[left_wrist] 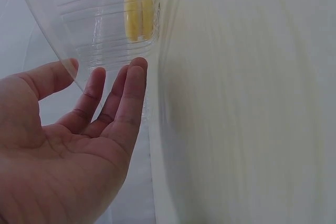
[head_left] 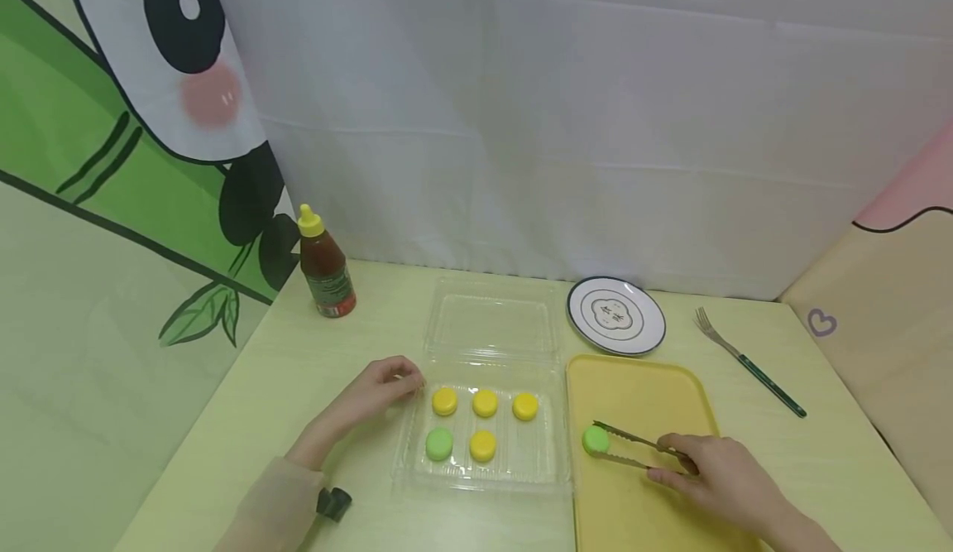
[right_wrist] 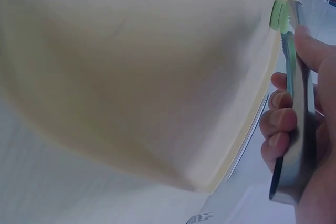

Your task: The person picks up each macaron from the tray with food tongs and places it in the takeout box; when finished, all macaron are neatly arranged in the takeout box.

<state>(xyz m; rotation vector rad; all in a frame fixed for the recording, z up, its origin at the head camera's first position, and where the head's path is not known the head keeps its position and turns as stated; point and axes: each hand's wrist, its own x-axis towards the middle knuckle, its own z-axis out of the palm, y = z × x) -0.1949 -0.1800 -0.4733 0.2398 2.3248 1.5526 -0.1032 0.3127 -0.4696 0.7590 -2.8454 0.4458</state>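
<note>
My left hand [head_left: 380,391] is at the left rim of a clear plastic box [head_left: 554,453], its thumb and forefinger seeming to pinch the edge. In the left wrist view the other fingers [left_wrist: 137,85] extend beside that edge. Several yellow macarons [head_left: 485,403] and one green macaron [head_left: 439,444] sit in the box's compartments. With my right hand [head_left: 718,477] I grip metal tongs [head_left: 633,439]. Another green macaron [head_left: 596,439] lies between the tong tips, over the left part of a yellow tray [head_left: 655,386]; whether both tips press it is unclear.
The box's clear lid [head_left: 491,320] is folded back toward the wall. A white plate [head_left: 616,315] stands behind the tray, with a green-handled fork [head_left: 752,362] to its right. A sauce bottle [head_left: 326,266] is at back left; a small black object [head_left: 333,503] lies by my left forearm.
</note>
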